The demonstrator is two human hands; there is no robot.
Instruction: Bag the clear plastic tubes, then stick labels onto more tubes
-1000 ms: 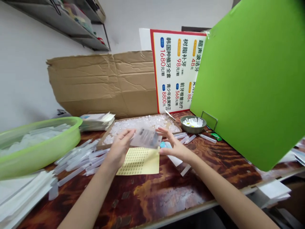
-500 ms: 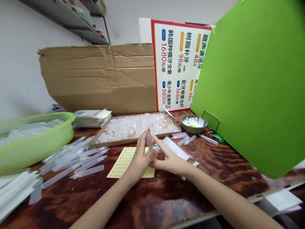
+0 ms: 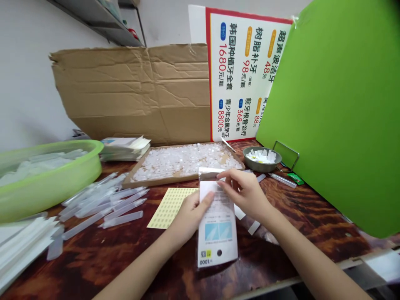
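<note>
A clear plastic packet with a printed white card inside [image 3: 218, 237] stands tilted before me over the table's front half. My left hand [image 3: 192, 212] grips its left side, thumb lying on the card. At the packet's upper right edge, my right hand [image 3: 245, 189] has thumb and fingers pinched together near the open-looking top flap; how firmly they hold the plastic is unclear. Partly behind my left hand lies a yellow sheet of small printed stickers [image 3: 168, 206]. Loose white paper strips [image 3: 253, 227] and more clear plastic lie under my right forearm.
Translucent tubes [image 3: 123, 217] are heaped left, beside a green basin [image 3: 53, 183]. A shallow cardboard tray [image 3: 168, 181] of small clear pieces stands behind. A grey bowl [image 3: 262, 166] of white strips sits right, near a green panel [image 3: 331, 125]. Stacked white papers [image 3: 25, 250] lie front left.
Half a second ago both hands met at a small translucent piece, with a packet flat on the table. Now they are at a raised packet; that piece no longer shows. The camera view has shifted.
</note>
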